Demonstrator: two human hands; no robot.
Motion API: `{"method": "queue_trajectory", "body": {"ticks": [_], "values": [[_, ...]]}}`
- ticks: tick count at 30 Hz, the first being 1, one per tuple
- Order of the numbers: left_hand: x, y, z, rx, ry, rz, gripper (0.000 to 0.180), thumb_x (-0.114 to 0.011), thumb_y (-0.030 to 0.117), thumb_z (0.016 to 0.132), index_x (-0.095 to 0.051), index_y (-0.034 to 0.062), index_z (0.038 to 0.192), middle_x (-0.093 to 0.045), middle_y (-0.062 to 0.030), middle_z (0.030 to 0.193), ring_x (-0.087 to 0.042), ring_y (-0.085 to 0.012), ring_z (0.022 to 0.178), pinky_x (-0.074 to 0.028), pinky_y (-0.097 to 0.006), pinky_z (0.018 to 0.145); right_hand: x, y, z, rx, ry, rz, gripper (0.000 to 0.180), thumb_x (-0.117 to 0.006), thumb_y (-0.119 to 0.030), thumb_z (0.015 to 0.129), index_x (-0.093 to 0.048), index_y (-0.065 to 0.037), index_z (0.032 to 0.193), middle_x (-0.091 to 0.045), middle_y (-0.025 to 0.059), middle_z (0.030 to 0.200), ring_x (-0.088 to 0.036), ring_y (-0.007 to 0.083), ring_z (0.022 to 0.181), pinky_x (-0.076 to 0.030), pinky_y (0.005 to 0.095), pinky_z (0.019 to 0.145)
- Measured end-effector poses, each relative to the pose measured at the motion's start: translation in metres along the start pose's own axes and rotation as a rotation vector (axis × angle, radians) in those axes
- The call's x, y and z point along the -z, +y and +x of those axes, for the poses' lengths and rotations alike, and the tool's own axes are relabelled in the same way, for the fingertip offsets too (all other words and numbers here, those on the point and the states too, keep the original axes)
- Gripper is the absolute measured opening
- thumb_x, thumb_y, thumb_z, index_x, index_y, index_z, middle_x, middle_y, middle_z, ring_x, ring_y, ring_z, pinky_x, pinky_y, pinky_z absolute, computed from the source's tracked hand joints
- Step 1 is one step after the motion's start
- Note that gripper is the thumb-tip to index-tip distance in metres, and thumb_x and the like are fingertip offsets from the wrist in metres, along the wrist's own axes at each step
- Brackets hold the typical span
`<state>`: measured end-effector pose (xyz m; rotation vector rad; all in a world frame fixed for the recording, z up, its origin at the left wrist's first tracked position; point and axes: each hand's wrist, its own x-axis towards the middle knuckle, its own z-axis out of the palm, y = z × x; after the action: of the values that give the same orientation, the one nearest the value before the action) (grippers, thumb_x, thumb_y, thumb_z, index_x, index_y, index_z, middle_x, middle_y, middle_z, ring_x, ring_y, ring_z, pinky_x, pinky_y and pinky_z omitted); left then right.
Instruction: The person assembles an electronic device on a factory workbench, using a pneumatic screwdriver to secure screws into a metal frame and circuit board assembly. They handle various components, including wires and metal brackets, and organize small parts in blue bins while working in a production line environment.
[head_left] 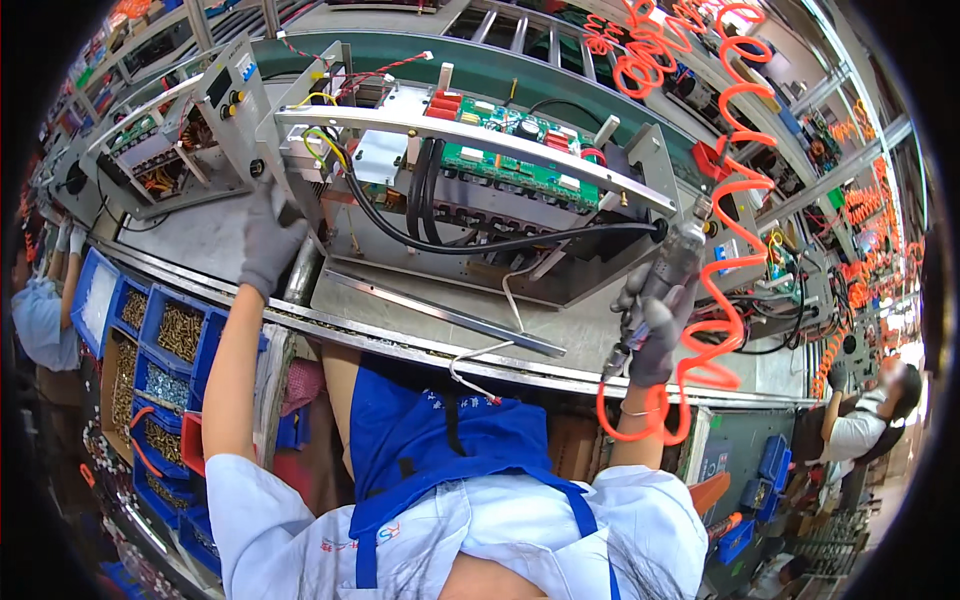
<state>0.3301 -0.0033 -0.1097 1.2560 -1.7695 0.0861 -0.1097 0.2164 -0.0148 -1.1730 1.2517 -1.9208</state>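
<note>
Above the metal tabletop [580,325], the right grip [655,325] clasps a grey cylindrical tool [683,245], likely rigid, best held mid-barrel; left grip [270,248] unclear.

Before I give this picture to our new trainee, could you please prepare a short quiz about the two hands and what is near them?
1. True or false: the left hand and the right hand are both gloved in grey.

2. Which hand holds the hand-held tool?
A) Left
B) Right
C) Neither

3. Fill in one colour: the coiled hose beside the right hand is ____.

Key: 1. True. 2. B. 3. Orange.
</note>
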Motion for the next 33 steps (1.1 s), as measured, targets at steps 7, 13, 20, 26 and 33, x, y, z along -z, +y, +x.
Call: {"method": "queue_trajectory", "body": {"ticks": [7,13,20,26,33], "values": [[-0.04,0.025,-0.003,0.673,-0.333,-0.418,0.024,-0.066,0.013,0.076,-0.067,0.0002,0.096,-0.068,-0.0105,0.081,-0.063,-0.0175,0.072,-0.052,-0.034,0.067,0.017,0.065,0.033,0.272,-0.147,-0.039,0.071,-0.066,-0.025,0.072,-0.036,-0.003,0.132,-0.054,0.0111,0.087,-0.058,0.0184,0.066,-0.056,0.0346,0.064],[-0.041,0.045,-0.021,0.687,-0.117,-0.444,0.04,-0.062,0.011,0.077,-0.061,0.0045,0.116,-0.067,-0.0235,0.097,-0.064,-0.0395,0.093,-0.05,-0.042,0.082,0.034,0.072,0.041,0.293,-0.167,0.075,0.066,-0.066,-0.025,0.073,-0.039,-0.001,0.129,-0.053,0.0105,0.085,-0.058,0.019,0.066,-0.058,0.0375,0.067],[0.002,0.047,-0.046,0.459,-0.202,-0.176,0.052,-0.062,0.017,0.077,-0.054,0.0053,0.127,-0.064,-0.0218,0.108,-0.063,-0.0354,0.098,-0.048,-0.039,0.089,0.033,0.051,0.023,0.203,-0.131,0.108,0.064,-0.067,-0.023,0.074,-0.041,0.0,0.127,-0.052,0.0096,0.081,-0.057,0.0173,0.062,-0.058,0.0364,0.064],[0.193,-0.025,-0.065,0.489,-0.288,0.676,0.033,-0.061,0.01,0.074,-0.067,0.0079,0.106,-0.068,-0.018,0.095,-0.062,-0.0362,0.092,-0.047,-0.047,0.083,0.026,0.008,-0.023,0.029,-0.124,0.19,0.063,-0.069,-0.021,0.075,-0.041,0.0,0.127,-0.052,0.0087,0.077,-0.055,0.0151,0.056,-0.057,0.0339,0.059],[0.27,-0.121,-0.17,0.548,-0.707,1.028,0.032,-0.069,0.017,0.074,-0.066,0.0138,0.105,-0.066,-0.0189,0.097,-0.062,-0.0379,0.095,-0.048,-0.05,0.085,-0.009,-0.046,-0.074,-0.31,-0.222,0.585,0.062,-0.071,-0.019,0.076,-0.042,0.0,0.128,-0.051,0.0076,0.073,-0.052,0.0125,0.05,-0.056,0.0309,0.054]]}}
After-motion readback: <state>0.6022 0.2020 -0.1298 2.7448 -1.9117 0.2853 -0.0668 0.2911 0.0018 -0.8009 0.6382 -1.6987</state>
